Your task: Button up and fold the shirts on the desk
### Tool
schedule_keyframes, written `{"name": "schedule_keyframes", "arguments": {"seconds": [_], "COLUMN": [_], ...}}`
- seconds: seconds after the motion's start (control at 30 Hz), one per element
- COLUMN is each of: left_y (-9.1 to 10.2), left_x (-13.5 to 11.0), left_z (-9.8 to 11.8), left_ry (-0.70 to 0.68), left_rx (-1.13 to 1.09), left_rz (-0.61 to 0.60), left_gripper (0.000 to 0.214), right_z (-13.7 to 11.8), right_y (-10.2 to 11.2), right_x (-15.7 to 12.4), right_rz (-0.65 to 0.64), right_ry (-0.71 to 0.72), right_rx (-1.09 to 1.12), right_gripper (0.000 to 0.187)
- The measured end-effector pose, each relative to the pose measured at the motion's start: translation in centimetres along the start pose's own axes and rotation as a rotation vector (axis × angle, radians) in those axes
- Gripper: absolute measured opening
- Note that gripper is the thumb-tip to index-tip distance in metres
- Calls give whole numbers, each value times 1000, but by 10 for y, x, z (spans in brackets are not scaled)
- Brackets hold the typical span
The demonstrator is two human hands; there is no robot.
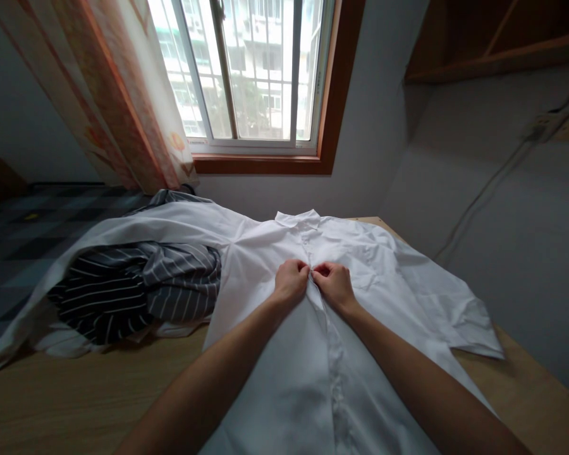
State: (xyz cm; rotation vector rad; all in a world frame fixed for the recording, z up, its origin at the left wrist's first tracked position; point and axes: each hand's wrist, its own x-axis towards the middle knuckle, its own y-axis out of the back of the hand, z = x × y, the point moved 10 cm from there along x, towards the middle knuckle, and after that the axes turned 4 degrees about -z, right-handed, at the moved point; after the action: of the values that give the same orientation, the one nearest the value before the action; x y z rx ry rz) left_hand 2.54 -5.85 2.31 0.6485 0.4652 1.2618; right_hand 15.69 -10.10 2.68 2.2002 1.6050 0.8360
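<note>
A white button-up shirt (265, 373) lies spread out face up, its collar pointing away from me and its sleeves out to both sides. My left hand (292, 279) is closed in a pinch on the front edge of the shirt at chest height. Right beside it, my right hand (334, 284) pinches the other side of the same front opening, the fingertips nearly meeting. Any button between the fingers is too small to make out. Below the hands the front placket runs down toward me, its two edges slightly apart.
Crumpled striped dark clothing (137, 284) lies left of the shirt, partly under its sleeve. The shirt rests on a wooden board (99, 398). A checked bedspread (9, 246) is at far left. Behind are a curtain (118, 95), a window and a wall; a cable (478, 189) hangs at right.
</note>
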Motion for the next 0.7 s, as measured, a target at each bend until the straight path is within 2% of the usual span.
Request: {"name": "schedule_keyframes", "arguments": {"seconds": [0.1, 0.2, 0.3, 0.4, 0.47, 0.57, 0.63, 0.7], "left_y": [-1, -3, 0, 4, 2, -6, -12, -17], "left_x": [0, -1, -5, -9, -11, -16, -21, -24], "left_z": [2, 7, 17, 18, 19, 25, 29, 29], "left_ry": [-11, -93, -223, -245, -236, -300, -385, -463], "left_rx": [52, 95, 228, 353, 422, 531, 574, 602], "left_rz": [0, -17, 22, 74, 72, 29, -19, -85], "left_gripper": [20, 18, 14, 15, 19, 24, 28, 33], "right_z": [18, 33, 41, 36, 21, -9, -31, -41], "right_y": [-10, -25, -11, 14, 20, 15, 7, 3], "right_x": [4, 3, 7, 9, 5, -19, -49, -82], "right_rz": [-87, -216, -126, 5, -23, -173, -303, -412], "right_ry": [-148, -304, -331, -230, -121, 61, 223, 346], "right_rx": [261, 454, 401, 180, 1, -129, -160, -227], "right_gripper": [15, 17, 16, 13, 12, 22, 35, 47]}}
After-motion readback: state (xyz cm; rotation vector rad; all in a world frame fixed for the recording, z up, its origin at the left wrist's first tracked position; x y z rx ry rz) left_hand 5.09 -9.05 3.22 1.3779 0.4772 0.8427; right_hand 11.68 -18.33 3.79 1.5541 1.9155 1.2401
